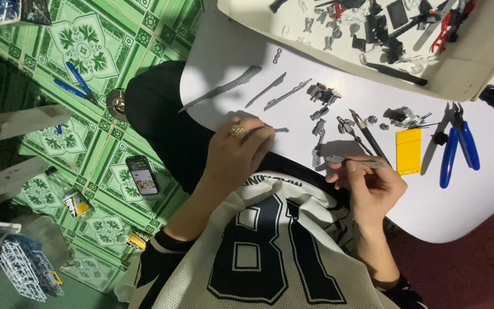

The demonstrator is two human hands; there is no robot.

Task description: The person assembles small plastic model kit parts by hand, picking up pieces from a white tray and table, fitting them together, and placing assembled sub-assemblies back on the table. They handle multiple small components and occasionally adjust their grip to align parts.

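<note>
The small grey plastic model part lies on the white counter right at my left fingertips, and my left hand, with the gold ring on it, is pressed down and pinching its near end to keep it steady. My right hand is closed around a slim grey hobby knife, held like a pen with its tip pointing left toward the other hand.

As I judge it, I am in the trimming or cleaning step on this one piece; the next move calls for bringing the blade across to the part with a light, controlled stroke, fingers kept clear of the edge.

Other long grey blade-shaped pieces lie just above my left hand. A flat yellow rectangular block sits upright-oblong to the right, beside blue-handled nippers. A cream cardboard box lid at the top holds black, red and grey parts. On the green patterned floor lie a phone with a lit screen and a small yellow-and-blue packet.
</note>
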